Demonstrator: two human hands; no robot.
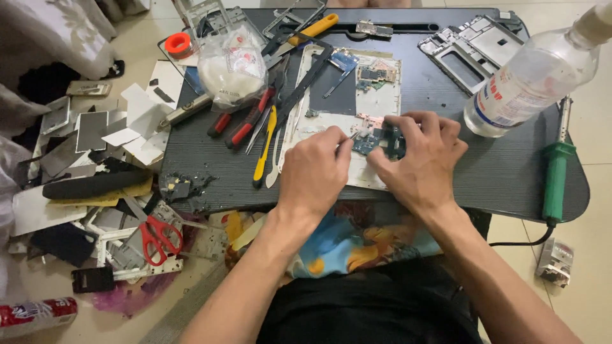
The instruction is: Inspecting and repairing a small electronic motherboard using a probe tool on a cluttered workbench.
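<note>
Lower left of frame: floor strewn with metal plates and phone parts; red-handled scissors [159,237] lie among them.

Left-centre: dark tray table [497,172] spans the middle and right of frame. On its left part, a clear bag [231,69] with white contents, a roll of red tape [178,44] above-left of it, red-handled pliers [245,121] below the bag, and a yellow-handled tool [264,150] just beside the pliers.

Centre: opened white tablet shell [376,95] lies flat on the table, its internals exposed.

Left hand [313,169] rests on the near edge of the shell, fingers pinched narrow around a thin metal tool [352,135] whose tip points at the board. Right hand [421,156], curled closed, grips a small dark circuit board [382,141] over the lower part of the shell. Hands almost touch.

Upper right: a metal frame [468,48], then a clear plastic bottle [535,73] lying tilted.

Right edge: green-handled soldering iron [556,172] on the table, cord trailing off below.
</note>
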